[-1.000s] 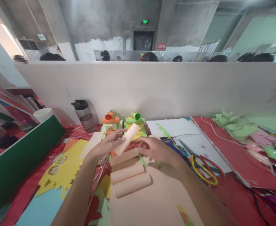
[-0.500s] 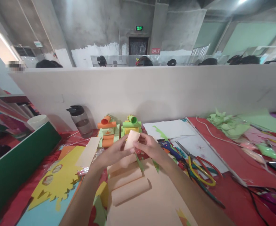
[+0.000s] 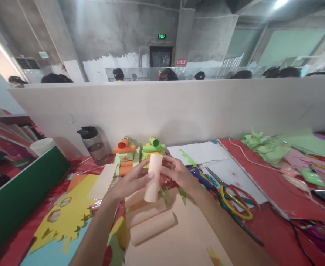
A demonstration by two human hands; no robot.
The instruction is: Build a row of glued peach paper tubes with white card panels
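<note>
Nearest, at the bottom centre of the frame, a peach sheet [image 3: 184, 236] bears finished-looking tubes [image 3: 152, 228] lying side by side. Just above them, at the centre, the roll [image 3: 153, 184] is held up off the sheet, tilted slightly, its top leaning right. The left hand [image 3: 133, 180] and right hand [image 3: 179, 174] are part-curled, gripping it from both sides: the left thumb lies on its front, the right fingertips pinch near its upper right edge. Fingers behind it are hidden, so how firmly they press I cannot tell.

The step in hand looks like forming or adjusting this roll; the next move likely calls for light, even pressure, so the paper neither buckles nor springs loose.

Right of centre lie scissors [image 3: 224, 183], untouched. Beyond the hands stand an orange model [image 3: 125, 149] and a green model [image 3: 153, 148].
</note>
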